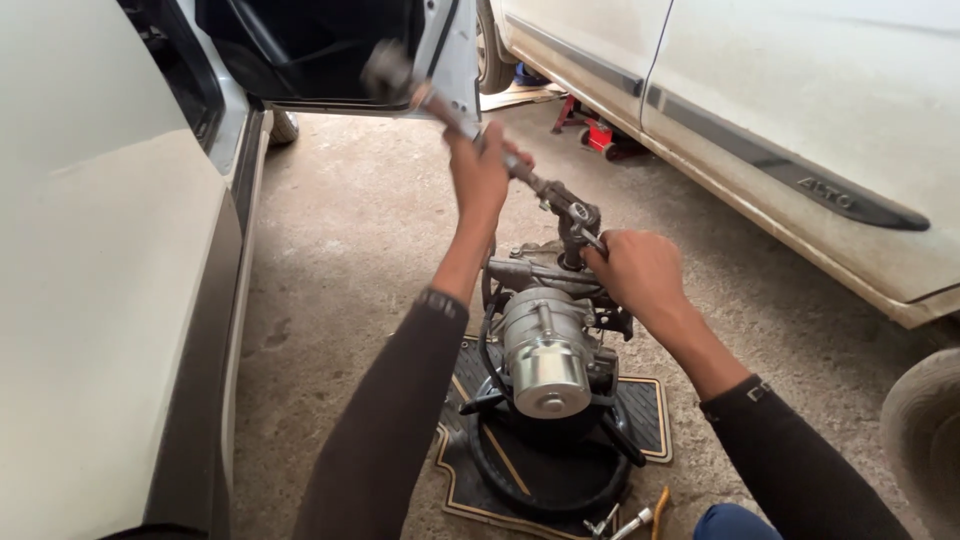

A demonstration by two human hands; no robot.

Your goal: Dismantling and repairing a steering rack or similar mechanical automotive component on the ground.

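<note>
A metal steering column assembly point(545, 345) with a silver cylindrical motor stands on a black floor mat point(640, 410). From its top a jointed shaft point(545, 190) rises up and to the left. My left hand point(478, 170) is shut around that shaft, high up, with the blurred shaft end above it. My right hand point(640, 272) grips the assembly just below the universal joint point(578, 222). Both arms wear dark long sleeves.
A white car body point(90, 300) fills the left side, its open door point(450, 50) ahead. Another white car point(800, 130) runs along the right, its tyre point(925, 430) at the lower right. A red jack point(605, 135) sits under it. Small tools point(630, 520) lie on the concrete floor.
</note>
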